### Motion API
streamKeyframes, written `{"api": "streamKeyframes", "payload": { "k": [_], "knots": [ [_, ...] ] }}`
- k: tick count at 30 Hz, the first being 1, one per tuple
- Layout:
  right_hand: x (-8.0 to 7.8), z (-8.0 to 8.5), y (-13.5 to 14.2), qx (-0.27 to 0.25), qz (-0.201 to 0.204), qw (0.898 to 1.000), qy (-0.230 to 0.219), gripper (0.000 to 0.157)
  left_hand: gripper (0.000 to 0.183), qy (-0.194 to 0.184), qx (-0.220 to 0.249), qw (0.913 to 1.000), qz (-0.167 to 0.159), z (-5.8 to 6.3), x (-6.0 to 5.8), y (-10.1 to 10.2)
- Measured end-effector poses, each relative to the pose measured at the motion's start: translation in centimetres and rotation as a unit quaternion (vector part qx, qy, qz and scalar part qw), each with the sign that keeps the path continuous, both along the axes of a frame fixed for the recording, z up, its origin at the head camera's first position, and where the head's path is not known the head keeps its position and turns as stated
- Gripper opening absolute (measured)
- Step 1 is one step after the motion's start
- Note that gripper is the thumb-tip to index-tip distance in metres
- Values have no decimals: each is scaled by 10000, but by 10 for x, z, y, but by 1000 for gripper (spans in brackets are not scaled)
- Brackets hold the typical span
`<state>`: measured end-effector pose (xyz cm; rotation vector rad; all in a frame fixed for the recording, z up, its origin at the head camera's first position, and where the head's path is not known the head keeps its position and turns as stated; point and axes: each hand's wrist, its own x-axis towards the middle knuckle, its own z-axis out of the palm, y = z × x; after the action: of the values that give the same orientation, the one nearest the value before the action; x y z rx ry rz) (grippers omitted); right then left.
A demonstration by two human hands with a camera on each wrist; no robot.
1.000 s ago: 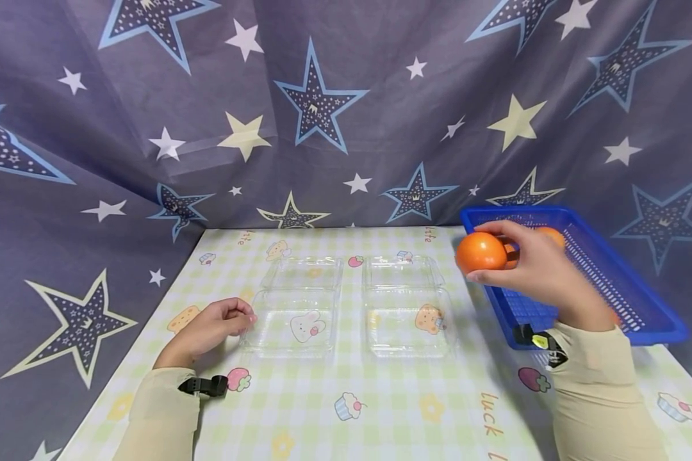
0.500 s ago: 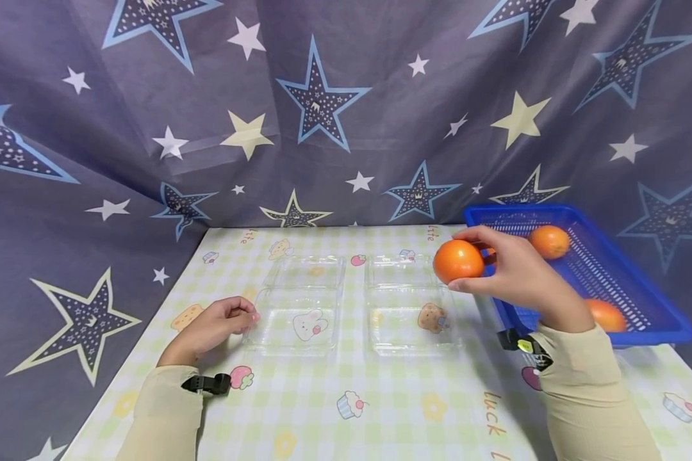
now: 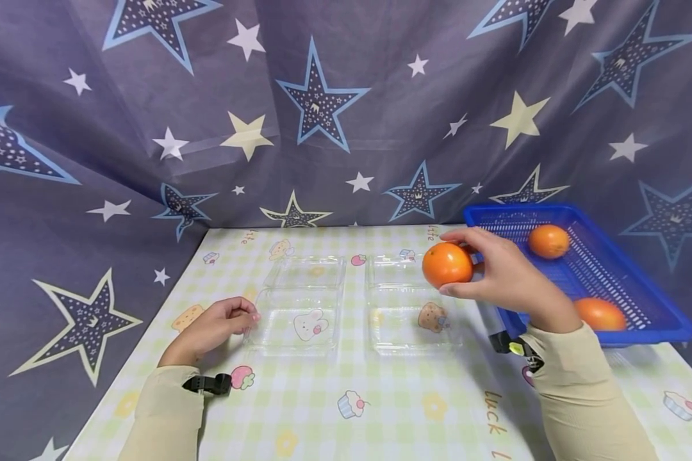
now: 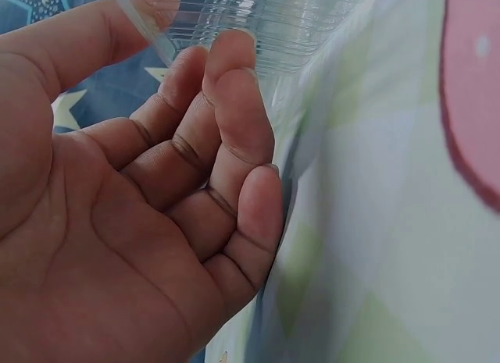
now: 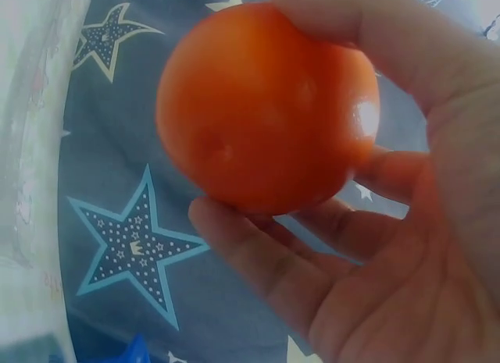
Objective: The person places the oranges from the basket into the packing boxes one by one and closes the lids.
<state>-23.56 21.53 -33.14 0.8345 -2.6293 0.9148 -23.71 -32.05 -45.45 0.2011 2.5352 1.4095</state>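
Observation:
My right hand [image 3: 502, 272] grips an orange [image 3: 447, 264] between thumb and fingers, holding it above the right clear plastic box [image 3: 398, 330]. In the right wrist view the orange [image 5: 266, 105] fills the space between thumb and fingertips. My left hand [image 3: 216, 326] pinches the left rim of the other clear plastic box [image 3: 277, 333]. The left wrist view has the thumb on that box's rim [image 4: 144, 23], with the fingers curled below it. Both boxes lie with lids folded back, and no fruit shows in either.
A blue plastic basket [image 3: 640, 288] stands at the right with an orange [image 3: 549, 241] near its back and another orange [image 3: 600, 314] near its front. The right arm hides part of it. A checked cloth [image 3: 300, 403] covers the table, and a starry curtain [image 3: 346, 83] hangs behind.
My right hand has carried the orange leftward and slightly down, from over the basket to above the right box. The left hand keeps its place at the left box's rim.

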Motion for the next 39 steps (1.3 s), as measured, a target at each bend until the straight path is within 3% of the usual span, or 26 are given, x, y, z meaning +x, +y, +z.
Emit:
{"api": "streamKeyframes", "payload": {
  "k": [5,12,22,39],
  "knots": [
    [0,-2,-6,-133,258,9995,-137,78,32,-27,-8,10000,-6,2,2,-1],
    [-1,-6,-21,-43,392,9991,126,73,33,-13,43,10000,-28,1,-1,-1],
    [-7,-13,-49,-2,638,9979,-74,67,33,-55,53,10000,28,2,-1,-1],
    [-16,-23,-90,-80,767,9965,-313,63,33,27,52,10000,24,1,-2,-2]
  ]
}}
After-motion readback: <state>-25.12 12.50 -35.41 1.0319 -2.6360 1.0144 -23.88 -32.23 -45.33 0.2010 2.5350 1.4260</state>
